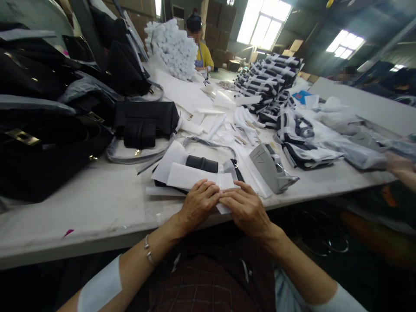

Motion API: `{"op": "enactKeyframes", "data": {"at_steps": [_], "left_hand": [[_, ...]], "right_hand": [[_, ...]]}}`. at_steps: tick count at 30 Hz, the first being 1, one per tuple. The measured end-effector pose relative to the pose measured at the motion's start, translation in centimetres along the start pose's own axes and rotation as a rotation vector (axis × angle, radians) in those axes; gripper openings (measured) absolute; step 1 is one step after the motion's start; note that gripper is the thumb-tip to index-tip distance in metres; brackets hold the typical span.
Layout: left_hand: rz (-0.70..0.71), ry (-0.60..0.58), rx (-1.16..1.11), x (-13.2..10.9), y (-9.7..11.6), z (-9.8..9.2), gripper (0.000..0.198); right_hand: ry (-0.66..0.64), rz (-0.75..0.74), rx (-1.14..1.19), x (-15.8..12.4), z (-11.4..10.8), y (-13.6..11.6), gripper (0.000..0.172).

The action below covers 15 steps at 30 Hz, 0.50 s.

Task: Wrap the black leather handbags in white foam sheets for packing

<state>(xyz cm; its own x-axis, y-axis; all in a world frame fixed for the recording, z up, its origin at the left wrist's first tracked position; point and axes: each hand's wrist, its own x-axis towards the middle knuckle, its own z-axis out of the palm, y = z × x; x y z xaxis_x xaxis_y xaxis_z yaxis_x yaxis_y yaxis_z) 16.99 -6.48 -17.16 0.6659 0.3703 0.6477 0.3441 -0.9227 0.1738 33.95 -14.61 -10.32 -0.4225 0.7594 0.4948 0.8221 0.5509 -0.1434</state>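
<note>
In front of me at the table's near edge lies a black handbag (202, 164), partly covered by white wrapping sheets (191, 176). A strip of clear tape (221, 170) seems to run down over the sheets. My left hand (200, 200) has its fingers curled and pressed on the sheet's near edge. My right hand (246, 207) meets it there, its fingertips pinched on the same wrapping. What lies right under the fingertips is hidden. Beyond the bag, its strap (211, 141) loops in clear wrap. A grey tape dispenser (271, 169) stands right of my right hand.
Black handbags (39, 156) crowd the left side, and another black bag (144, 119) lies nearer. White sheets (182, 93) spread behind. Wrapped bags are stacked (269, 80) at the back right. A co-worker (204, 54) is at the far end; another person's hand (401, 169) reaches in from the right.
</note>
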Motion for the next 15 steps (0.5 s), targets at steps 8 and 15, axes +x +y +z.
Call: {"op": "enactKeyframes", "data": {"at_steps": [8, 15], "left_hand": [[-0.262, -0.002, -0.108, 1.1, 1.4, -0.8, 0.023], [-0.352, 0.057, 0.073, 2.2, 1.9, 0.7, 0.018]], "right_hand": [[-0.326, 0.187, -0.003, 3.5, 0.3, 4.7, 0.015], [-0.376, 0.330, 0.200, 5.2, 1.2, 6.7, 0.014]]}}
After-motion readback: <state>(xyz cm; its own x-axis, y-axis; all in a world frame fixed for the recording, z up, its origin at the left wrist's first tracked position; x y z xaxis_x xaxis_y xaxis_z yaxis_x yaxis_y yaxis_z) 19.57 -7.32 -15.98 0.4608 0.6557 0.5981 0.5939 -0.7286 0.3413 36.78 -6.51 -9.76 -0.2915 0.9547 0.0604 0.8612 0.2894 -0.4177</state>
